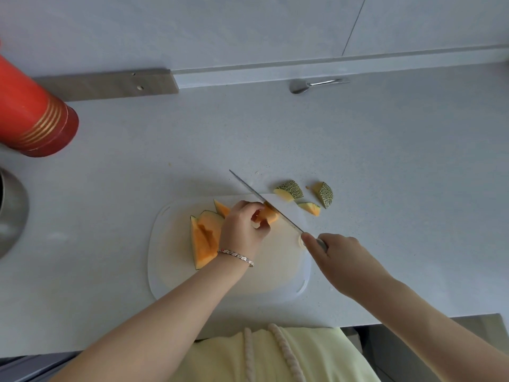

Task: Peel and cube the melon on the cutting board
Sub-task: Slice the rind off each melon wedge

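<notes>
Right hand [338,257] gripping one knife [248,185], left hand [242,227] holding orange melon piece [272,215], three wedges [205,239] on board [275,282], three netted rinds [290,188] beside.

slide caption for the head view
Left hand holds melon piece on cutting board; right hand cuts it with knife

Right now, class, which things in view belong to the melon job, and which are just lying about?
Job: cutting board, knife in the right hand, melon piece under the left hand, melon wedges, cut-off rind pieces.
Lying about: spoon, red container, metal pot.
</notes>
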